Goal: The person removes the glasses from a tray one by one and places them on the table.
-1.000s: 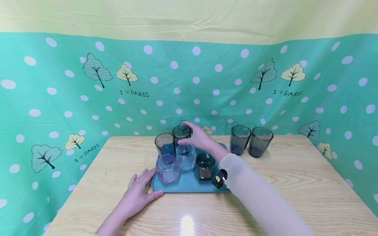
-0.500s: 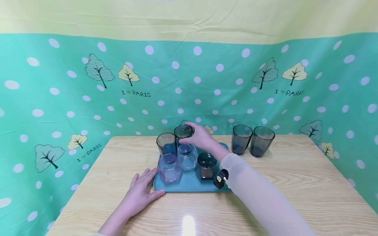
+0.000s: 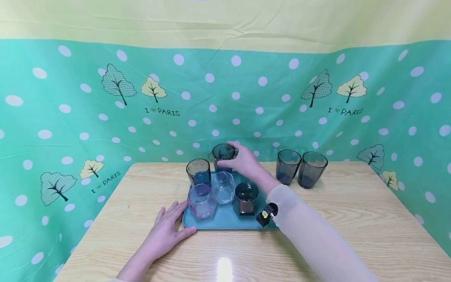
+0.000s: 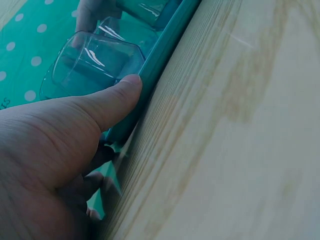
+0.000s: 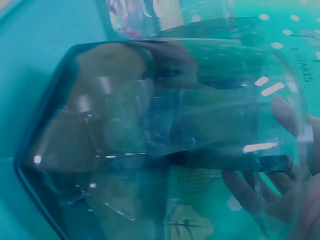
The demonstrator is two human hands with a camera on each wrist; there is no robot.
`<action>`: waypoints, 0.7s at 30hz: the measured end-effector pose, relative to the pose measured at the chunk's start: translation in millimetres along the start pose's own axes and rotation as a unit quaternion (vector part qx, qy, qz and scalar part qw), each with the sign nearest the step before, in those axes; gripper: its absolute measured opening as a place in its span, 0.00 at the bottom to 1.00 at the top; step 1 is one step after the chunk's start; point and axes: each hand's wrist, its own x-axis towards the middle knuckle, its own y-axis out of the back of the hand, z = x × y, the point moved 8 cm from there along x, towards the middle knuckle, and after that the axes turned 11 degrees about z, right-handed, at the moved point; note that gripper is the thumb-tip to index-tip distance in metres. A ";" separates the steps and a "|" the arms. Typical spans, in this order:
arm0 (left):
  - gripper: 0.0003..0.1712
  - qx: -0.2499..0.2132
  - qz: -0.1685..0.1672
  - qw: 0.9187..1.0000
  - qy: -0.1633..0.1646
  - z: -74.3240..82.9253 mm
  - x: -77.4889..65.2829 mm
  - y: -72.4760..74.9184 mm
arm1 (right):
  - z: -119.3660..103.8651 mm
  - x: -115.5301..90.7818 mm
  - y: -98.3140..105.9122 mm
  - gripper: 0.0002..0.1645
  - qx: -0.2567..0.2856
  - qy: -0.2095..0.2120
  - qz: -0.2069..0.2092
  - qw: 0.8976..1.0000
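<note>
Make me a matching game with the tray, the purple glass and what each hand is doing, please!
Things:
1. Left grip
2. Purple glass
3. Tray
4. Right grip

Matches:
A. Blue
B. Holding a tall dark glass
C. Touching the tray's edge
D. Standing on the tray

Right pairs: 1-C, 2-D, 3-A, 4-B

blue tray (image 3: 225, 222), smoky grey tumbler (image 3: 220, 153), pale-dotted green cloth (image 3: 246, 107)

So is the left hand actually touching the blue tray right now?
Touching. The left wrist view shows it: the left hand has its thumb against the rim of the blue tray, with no gap at the tip.
</note>
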 end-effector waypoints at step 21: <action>0.56 0.001 -0.001 1.000 0.002 0.5 -1.1 0.7 | -25.0 -33.3 99.0 0.55 0.078 0.001 0.094 0.993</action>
